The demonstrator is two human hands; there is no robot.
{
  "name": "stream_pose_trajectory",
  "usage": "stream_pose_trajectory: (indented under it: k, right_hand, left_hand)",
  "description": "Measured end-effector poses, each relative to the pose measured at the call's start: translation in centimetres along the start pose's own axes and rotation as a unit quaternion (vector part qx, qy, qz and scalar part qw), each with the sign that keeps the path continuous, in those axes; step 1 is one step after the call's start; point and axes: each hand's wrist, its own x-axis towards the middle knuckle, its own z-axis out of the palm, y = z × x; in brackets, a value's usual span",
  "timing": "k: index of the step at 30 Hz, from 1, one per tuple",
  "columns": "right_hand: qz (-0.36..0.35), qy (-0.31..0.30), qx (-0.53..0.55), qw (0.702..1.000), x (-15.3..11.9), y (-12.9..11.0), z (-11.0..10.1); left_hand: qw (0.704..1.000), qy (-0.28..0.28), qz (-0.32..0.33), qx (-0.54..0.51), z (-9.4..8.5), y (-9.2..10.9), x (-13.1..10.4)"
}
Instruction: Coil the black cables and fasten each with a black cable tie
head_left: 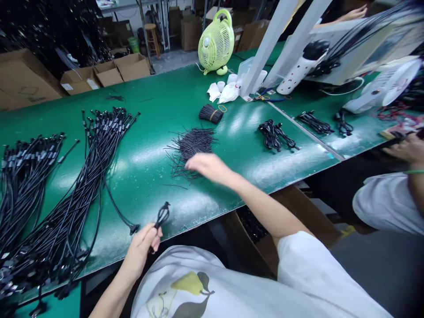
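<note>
Right at the fingertips of the right hand (212, 168): a loose pile of thin black ties (196, 143), flat on the green table (179, 97). Much nearer to this hand than to the left hand (145, 240); from the left one, farther forward and to the right, well apart. In the pile, no single long axis: many strands roughly from left to right, others at a slant, with stray ends toward the left. In the right grip, a narrow form with motion blur, over the near edge of the pile; cannot tell whether with a tie between the fingers or without.

In the left grip, tightly closed: a folded black cable (163, 215), with the loop beyond the fingers, pointing forward and a little to the right. Held near the front edge of the table. Just behind the pile, a banded bundle (211, 114); farther right, coiled cables (274, 134).
</note>
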Motion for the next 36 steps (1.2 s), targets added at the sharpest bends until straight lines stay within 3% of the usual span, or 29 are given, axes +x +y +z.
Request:
stream_pose_trajectory:
  k: [2, 3, 6, 8, 10, 13, 16, 18, 20, 23, 26, 29, 31, 36]
  right_hand:
    - [0.106, 0.129, -0.122, 0.978, 2.5, 4.6, -2.5]
    - [0.138, 0.144, -0.185, 0.962, 3.6, 6.7, -3.4]
    - [0.149, 0.085, -0.295, 0.940, 5.8, 10.5, -4.3]
    - [0.132, 0.062, -0.308, 0.940, 6.3, 11.3, -4.5]
    - [0.131, 0.080, -0.314, 0.937, 6.0, 11.0, -5.0]
    - [0.150, 0.148, -0.320, 0.923, 4.5, 8.5, -5.0]
    - [0.118, 0.212, -0.199, 0.949, 2.0, 3.4, -1.4]
    - [0.065, 0.161, -0.049, 0.984, -0.1, -0.8, 2.9]
    - [0.043, 0.070, 0.067, 0.994, -2.3, -4.7, 7.3]
    - [0.020, 0.030, 0.097, 0.995, -4.8, -8.7, 11.3]
    - [-0.108, 0.054, -0.071, 0.990, -5.5, -10.2, 11.7]
    - [-0.331, 0.057, -0.245, 0.909, -4.5, -10.7, 10.7]
    - [-0.438, 0.032, -0.289, 0.851, -3.4, -11.2, 9.9]
    - [-0.487, -0.090, -0.309, 0.812, -1.4, -13.4, 8.6]
  left_hand:
    - [0.996, 0.027, -0.003, -0.086, 0.0, -0.1, 0.1]
    - [0.994, 0.029, -0.003, -0.109, 0.2, -0.1, 0.1]
    - [0.989, 0.035, -0.007, -0.146, 0.8, -0.1, -0.3]
    - [0.984, 0.050, -0.016, -0.169, 0.8, -0.2, -0.6]
    - [0.980, 0.063, -0.017, -0.189, 0.6, -0.3, -0.7]
    - [0.975, 0.078, 0.002, -0.207, 0.6, -0.1, -0.3]
    - [0.971, 0.083, 0.016, -0.225, 1.4, 0.8, 0.7]
    - [0.968, 0.069, 0.033, -0.238, 2.1, 1.5, 1.5]
    - [0.968, 0.051, 0.061, -0.239, 2.5, 1.8, 2.2]
    - [0.977, 0.058, 0.092, -0.185, 2.2, 1.4, 2.7]
    - [0.986, 0.100, 0.111, -0.074, 1.3, 0.6, 2.4]
    - [0.985, 0.122, 0.120, 0.026, 0.3, 0.0, 1.8]
    - [0.988, 0.101, 0.105, 0.042, -0.2, 0.0, 1.3]
    - [0.997, 0.026, 0.051, -0.055, -0.9, 0.4, -0.8]
